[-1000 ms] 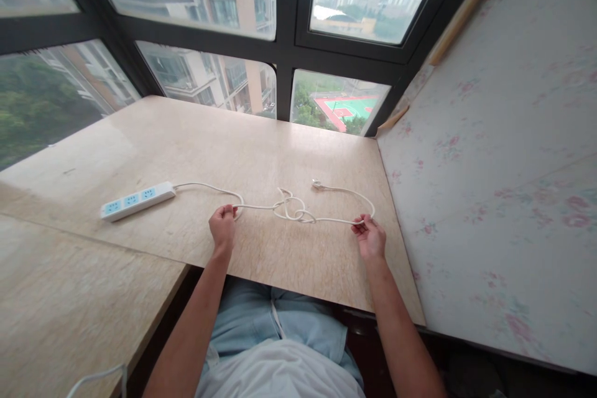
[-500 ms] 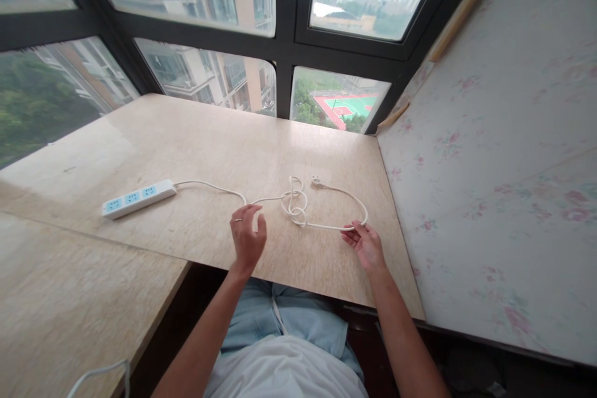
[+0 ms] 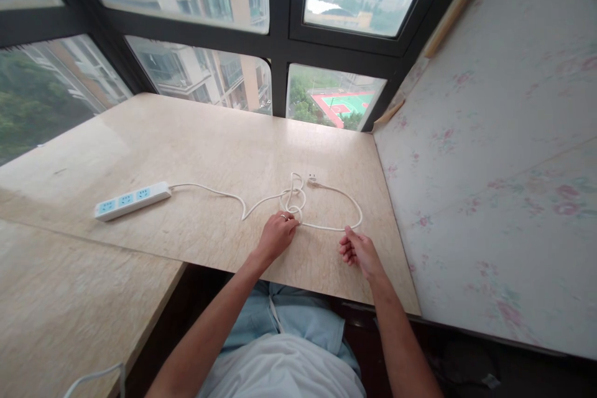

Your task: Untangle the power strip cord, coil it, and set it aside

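Note:
A white power cord [image 3: 321, 226] lies on the pale stone-look sill, with a loose tangle of loops [image 3: 293, 191] at its middle. My left hand [image 3: 278, 235], wearing a ring, is closed on the cord at the near side of the tangle; its fingertips partly hide the strand. By the curve of cord on the right is my right hand [image 3: 360, 251]. Its fingers are loosely curled below the cord, and the thumb tip overlaps the strand without gripping it. Beyond the tangle rests the plug [image 3: 312, 180]. At the left the cord joins a white power strip [image 3: 133, 201] with blue socket faces.
Dark-framed windows [image 3: 280, 43] border the sill [image 3: 196, 143] at the back. A flower-patterned wall [image 3: 485, 186] rises on the right. A lower-left surface [image 3: 69, 298] carries another white cable [image 3: 96, 374]. The sill's front edge runs just above my lap.
My left hand has moved right, from the bend in the cord to the tangle, and its fingers have closed there. My right hand has drawn slightly towards me and loosened from the cord.

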Tool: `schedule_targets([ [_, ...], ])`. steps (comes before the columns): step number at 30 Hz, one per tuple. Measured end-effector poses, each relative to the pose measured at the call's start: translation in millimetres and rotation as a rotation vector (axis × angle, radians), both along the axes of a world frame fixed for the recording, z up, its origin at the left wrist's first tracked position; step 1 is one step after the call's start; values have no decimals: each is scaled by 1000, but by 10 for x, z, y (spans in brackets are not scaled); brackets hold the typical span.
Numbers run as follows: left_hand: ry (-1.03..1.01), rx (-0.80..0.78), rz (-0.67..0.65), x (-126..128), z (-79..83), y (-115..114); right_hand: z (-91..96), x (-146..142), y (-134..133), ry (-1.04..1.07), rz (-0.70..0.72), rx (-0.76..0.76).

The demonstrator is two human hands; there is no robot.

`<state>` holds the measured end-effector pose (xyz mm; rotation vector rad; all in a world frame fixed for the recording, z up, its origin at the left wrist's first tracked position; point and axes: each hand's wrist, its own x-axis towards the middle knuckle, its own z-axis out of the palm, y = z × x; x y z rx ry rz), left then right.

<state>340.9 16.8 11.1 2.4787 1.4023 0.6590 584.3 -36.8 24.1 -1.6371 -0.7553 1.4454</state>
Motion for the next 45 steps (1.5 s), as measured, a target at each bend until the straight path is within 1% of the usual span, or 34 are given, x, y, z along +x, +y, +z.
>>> schedule_targets([
  [4, 30, -50, -41, -26, 2, 55, 32, -182, -32, -104, 124, 75],
  [7, 96, -83, -73, -24, 33, 92, 18, -432, 25, -141, 205, 151],
  [9, 143, -110, -95, -21, 59, 117, -19, -615, 95, -190, 232, 199],
  [13, 192, -120, -119, -25, 84, 148, -127, -904, 255, -411, 197, 322],
  [15, 202, -121, -124, -31, 80, 155, -174, -987, 312, -538, 182, 403],
  [17, 212, -128, -128, -37, 74, 163, -207, -1032, 339, -620, 161, 463],
  [19, 227, -129, -131, -41, 72, 172, -230, -1054, 337, -635, 137, 495],
  [23, 249, -111, -130, -42, 71, 184, -279, -1067, 295, -582, 71, 540],
  [26, 224, -86, -72, -49, 54, 180, -315, -1062, 281, -568, -7, 569],
  [29, 117, -26, -5, -78, 20, 165, -310, -1041, 297, -576, -80, 599],
  [31, -29, 18, 49, -109, -13, 147, -276, -1022, 313, -581, -112, 607],
  [34, -313, 50, 159, -149, -80, 105, -205, -998, 326, -586, -123, 592],
  [37, -563, -15, 275, -164, -171, 52, -159, -987, 327, -597, -80, 552],
  [39, -664, -82, 356, -168, -226, 19, -156, -984, 325, -584, -29, 522],
  [41, -671, -110, 415, -175, -252, -17, -171, -981, 321, -547, 16, 494],
  [42, -633, -102, 425, -179, -247, -41, -182, -980, 318, -526, 29, 484],
  [45, -415, -44, 392, -169, -168, -161, -220, -981, 303, -470, 44, 466],
])
